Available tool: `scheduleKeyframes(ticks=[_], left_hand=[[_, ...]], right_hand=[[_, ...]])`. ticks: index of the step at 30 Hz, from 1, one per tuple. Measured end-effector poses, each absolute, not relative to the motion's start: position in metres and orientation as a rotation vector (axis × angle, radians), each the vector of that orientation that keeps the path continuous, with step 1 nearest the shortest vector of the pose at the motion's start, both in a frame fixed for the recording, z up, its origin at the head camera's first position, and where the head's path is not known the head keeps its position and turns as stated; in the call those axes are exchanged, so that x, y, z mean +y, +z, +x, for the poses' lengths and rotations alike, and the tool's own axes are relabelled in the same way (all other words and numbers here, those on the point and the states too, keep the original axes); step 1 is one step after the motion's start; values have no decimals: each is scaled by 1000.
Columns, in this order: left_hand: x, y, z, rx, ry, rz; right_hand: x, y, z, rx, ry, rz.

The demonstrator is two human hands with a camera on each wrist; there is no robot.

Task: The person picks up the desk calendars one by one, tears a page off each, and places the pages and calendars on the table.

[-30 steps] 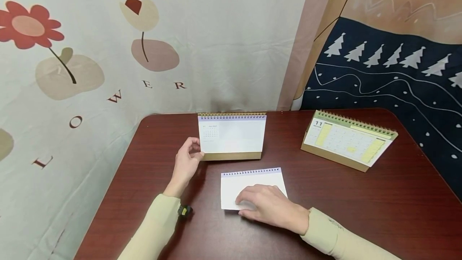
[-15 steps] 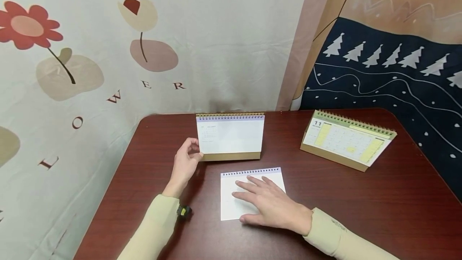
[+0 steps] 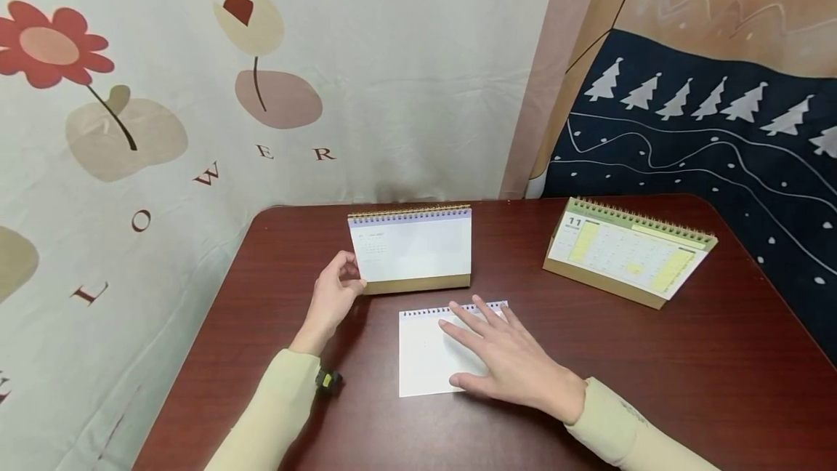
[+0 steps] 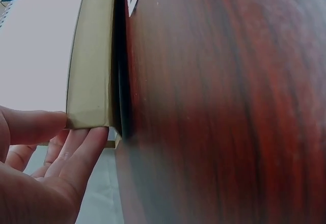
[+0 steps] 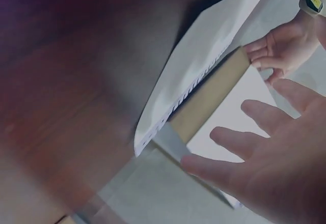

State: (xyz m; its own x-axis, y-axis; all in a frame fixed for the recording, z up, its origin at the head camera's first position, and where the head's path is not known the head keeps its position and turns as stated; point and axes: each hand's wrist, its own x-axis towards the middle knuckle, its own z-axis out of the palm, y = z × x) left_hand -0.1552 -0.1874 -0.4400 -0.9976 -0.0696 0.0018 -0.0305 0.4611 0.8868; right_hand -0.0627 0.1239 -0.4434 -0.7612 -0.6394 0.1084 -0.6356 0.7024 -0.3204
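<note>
A desk calendar with a purple top strip, gold spiral rings and a tan base stands mid-table. My left hand holds its lower left corner. In the left wrist view the thumb lies against the front and several fingers touch the end of the tan base. Nearer to me, a loose calendar page, white with a punched purple top edge, lies on the table. My right hand is over its right part with fingers spread, hiding that part. Nothing is gripped between those fingers.
A second desk calendar, green-topped and showing 11, stands angled at the right on the dark red wooden table. Behind the table hang a pale flower-print cloth and a dark blue one with white trees.
My right hand has straightened and spread its fingers and drifted right, while the page's near edge came down flat. The held calendar has shifted slightly left and turned.
</note>
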Motion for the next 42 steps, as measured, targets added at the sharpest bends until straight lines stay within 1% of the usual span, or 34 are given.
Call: scheduleKeyframes(ticks=[28, 36, 42], left_hand=[[-193, -442, -153, -2772, -1647, 108], [-193, -439, -139, -2679, -1658, 111], [-188, -437, -122, -2555, -1483, 27]], right_hand=[[174, -434, -67, 3108, -640, -789], [189, -427, -68, 3156, -702, -668], [205, -422, -69, 3231, -783, -605]])
